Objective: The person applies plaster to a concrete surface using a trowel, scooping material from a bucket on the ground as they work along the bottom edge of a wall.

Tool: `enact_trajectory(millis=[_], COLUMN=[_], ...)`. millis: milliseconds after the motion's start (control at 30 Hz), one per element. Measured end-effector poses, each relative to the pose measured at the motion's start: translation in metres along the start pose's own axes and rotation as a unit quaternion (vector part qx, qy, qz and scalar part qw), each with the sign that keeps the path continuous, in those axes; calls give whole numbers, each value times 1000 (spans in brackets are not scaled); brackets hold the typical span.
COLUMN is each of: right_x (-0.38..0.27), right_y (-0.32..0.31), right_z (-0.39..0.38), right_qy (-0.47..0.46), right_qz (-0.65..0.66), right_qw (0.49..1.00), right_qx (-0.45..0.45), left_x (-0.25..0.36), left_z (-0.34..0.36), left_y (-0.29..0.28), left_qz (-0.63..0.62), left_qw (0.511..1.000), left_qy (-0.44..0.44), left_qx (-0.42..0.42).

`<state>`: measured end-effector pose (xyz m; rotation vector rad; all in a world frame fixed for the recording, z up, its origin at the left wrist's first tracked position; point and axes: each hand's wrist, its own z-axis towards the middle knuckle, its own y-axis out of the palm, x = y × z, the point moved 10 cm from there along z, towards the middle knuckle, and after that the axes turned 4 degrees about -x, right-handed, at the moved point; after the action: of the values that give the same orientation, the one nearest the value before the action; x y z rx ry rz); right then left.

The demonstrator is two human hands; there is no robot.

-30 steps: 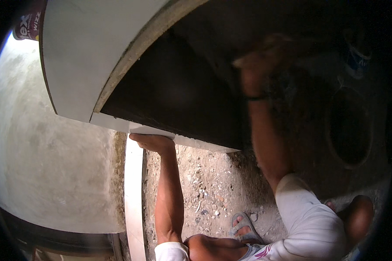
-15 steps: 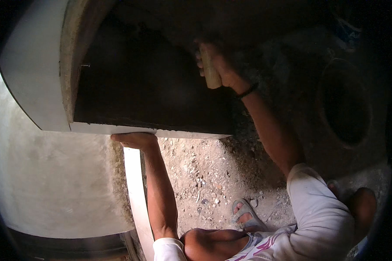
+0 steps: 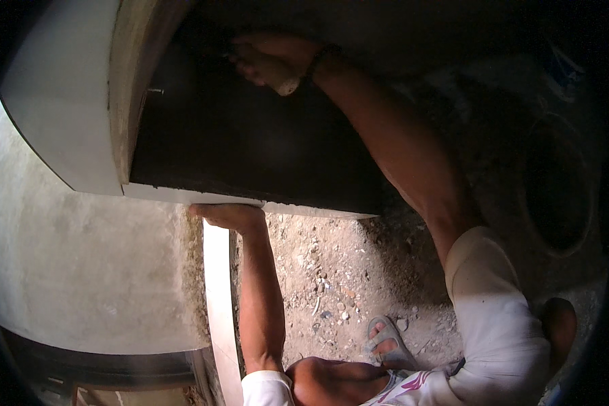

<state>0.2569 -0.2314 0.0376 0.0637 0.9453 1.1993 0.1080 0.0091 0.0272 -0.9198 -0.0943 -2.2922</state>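
Between the left forearm (image 3: 262, 304) and the right forearm (image 3: 392, 139), room is clear over the gravelly ground (image 3: 358, 267) up to a pale strip (image 3: 325, 210) that bars the way. The left hand (image 3: 230, 216) lies flat against it, blocking that stretch. Beyond, the right hand (image 3: 287, 49) with a wooden handle (image 3: 283, 81) obstructs the dark area (too dim to judge its depth), and a small nail (image 3: 155, 90) juts in at left.
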Motion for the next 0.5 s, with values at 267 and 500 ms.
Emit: enact_trajectory(millis=[267, 500], right_x=[17, 28], right_y=[61, 94], right_z=[-21, -40], right_qy=[59, 54], right_qz=[-57, -95], right_qw=[991, 983], right_qx=[107, 146], left_x=[-6, -2], left_z=[3, -1], left_y=[-10, -2], left_qz=[-104, -61], left_qw=[992, 994], left_qy=[-71, -88], left_qx=[23, -8])
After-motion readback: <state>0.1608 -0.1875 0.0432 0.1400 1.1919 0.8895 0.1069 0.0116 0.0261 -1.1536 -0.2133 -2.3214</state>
